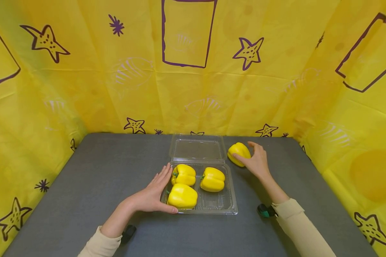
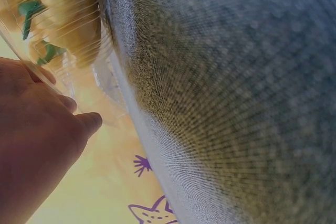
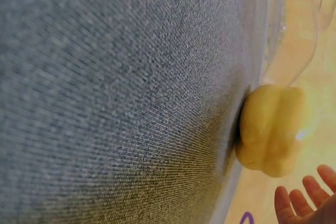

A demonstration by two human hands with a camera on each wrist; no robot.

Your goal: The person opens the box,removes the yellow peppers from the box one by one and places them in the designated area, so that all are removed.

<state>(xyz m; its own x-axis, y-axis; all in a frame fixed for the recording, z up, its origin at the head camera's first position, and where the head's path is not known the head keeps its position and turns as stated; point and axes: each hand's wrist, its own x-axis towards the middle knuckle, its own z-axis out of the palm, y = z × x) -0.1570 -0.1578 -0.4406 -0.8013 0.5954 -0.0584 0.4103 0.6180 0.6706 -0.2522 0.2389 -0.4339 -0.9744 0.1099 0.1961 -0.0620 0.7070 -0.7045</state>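
Observation:
A clear plastic clamshell container [image 1: 232, 201] lies opened out on the table, its lid [image 1: 197, 149] folded back. Inside are three yellow bell peppers: a rear left one [image 1: 184, 175], a front left one [image 1: 182, 197] and a right one [image 1: 213, 179]. My left hand [image 1: 150, 195] rests along the container's left side, fingers straight, thumb at its front edge. To the right of the lid sits another yellow bell pepper [image 1: 239, 153] on the table. My right hand [image 1: 257, 162] is spread beside this pepper; in the right wrist view its fingertips [image 3: 298, 203] stand apart from it.
The grey table [image 1: 115, 164] runs back to a yellow patterned cloth [image 1: 196, 100], which also hangs at both sides. A dark wrist device [image 1: 266, 211] is at the right wrist.

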